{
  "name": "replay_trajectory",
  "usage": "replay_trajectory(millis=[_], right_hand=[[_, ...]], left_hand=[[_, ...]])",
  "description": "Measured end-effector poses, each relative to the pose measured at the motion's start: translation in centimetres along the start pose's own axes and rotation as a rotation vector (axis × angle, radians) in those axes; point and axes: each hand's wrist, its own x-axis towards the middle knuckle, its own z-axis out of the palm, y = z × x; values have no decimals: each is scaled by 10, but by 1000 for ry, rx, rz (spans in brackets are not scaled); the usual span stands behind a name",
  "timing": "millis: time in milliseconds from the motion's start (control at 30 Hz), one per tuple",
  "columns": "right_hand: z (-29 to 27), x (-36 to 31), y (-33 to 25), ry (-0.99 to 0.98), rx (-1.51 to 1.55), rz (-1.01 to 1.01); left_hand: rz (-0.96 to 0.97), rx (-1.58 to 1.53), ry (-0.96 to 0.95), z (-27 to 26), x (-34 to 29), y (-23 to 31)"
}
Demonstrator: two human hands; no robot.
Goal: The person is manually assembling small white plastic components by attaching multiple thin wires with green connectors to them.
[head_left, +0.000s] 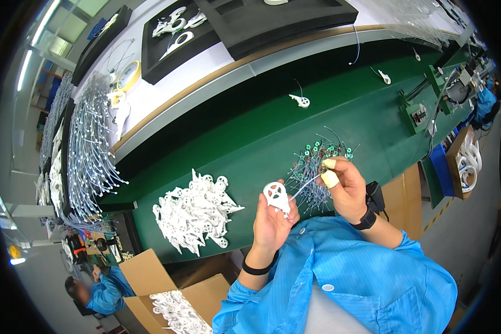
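Observation:
My left hand (269, 229) holds a white plastic housing (276, 196) with a round, spoked head and a narrow tip, lying against its fingers. A thin pale cable (306, 188) runs from beside this housing to my right hand (350, 195). There, the thumb and forefinger, both in cream finger cots, pinch the cable's end around a small dark piece, mostly covered. Just beyond my hands lies a tangled heap of thin cables (308, 170) with small green round pieces at their ends. Left of my left hand is a large pile of similar white housings (195, 214).
On the green bench (250, 167), single housings with wires (300, 101) lie toward the back. A green machine fixture (420, 111) stands at right. Cable bundles (89, 145) hang off the shelf at left. An open carton (145, 273) of white parts sits lower left, near a co-worker (108, 292).

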Motion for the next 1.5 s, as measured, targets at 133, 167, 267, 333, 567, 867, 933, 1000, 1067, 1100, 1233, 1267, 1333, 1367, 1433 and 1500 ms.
replay_trajectory(millis=[133, 167, 267, 333, 567, 867, 933, 1000, 1067, 1100, 1233, 1267, 1333, 1367, 1433, 1500], right_hand=[[1, -3, 7, 3, -343, -206], [2, -5, 8, -4, -341, -206], [5, -8, 7, 54, -564, -321], [9, -10, -1, -29, -678, -392], [39, -27, 6, -192, -379, -34], [47, -36, 11, -124, -289, 89], [49, -34, 10, -96, -264, 101], [48, -27, 9, -215, -467, -175], [47, -27, 9, -234, -449, -150], [45, -27, 8, -255, -432, -124], [43, -31, 12, -235, -313, 27], [42, -31, 12, -227, -323, 21], [41, -31, 13, -223, -333, 16], [38, -31, 14, -233, -322, 17], [36, -32, 13, -244, -311, 16], [34, -33, 11, -241, -403, -58]], left_hand=[[59, 13, -57, 0, -6, 0], [66, 11, -55, 0, -8, 1], [89, 24, -71, 0, -11, 2], [115, 27, -67, -1, -12, 2], [363, 683, -3, -5, -18, -12], [305, 780, -70, -5, -24, -13], [279, 755, -79, -6, -24, -12], [292, 671, -36, -6, -25, -12], [275, 659, -51, -12, -24, -10], [258, 645, -65, -14, -24, -10], [297, 732, -53, -10, -23, -12], [289, 738, -72, -10, -24, -11], [282, 742, -88, -10, -24, -11], [261, 736, -81, -10, -24, -11], [242, 730, -74, -10, -24, -11], [271, 764, -66, -11, -24, -16]])
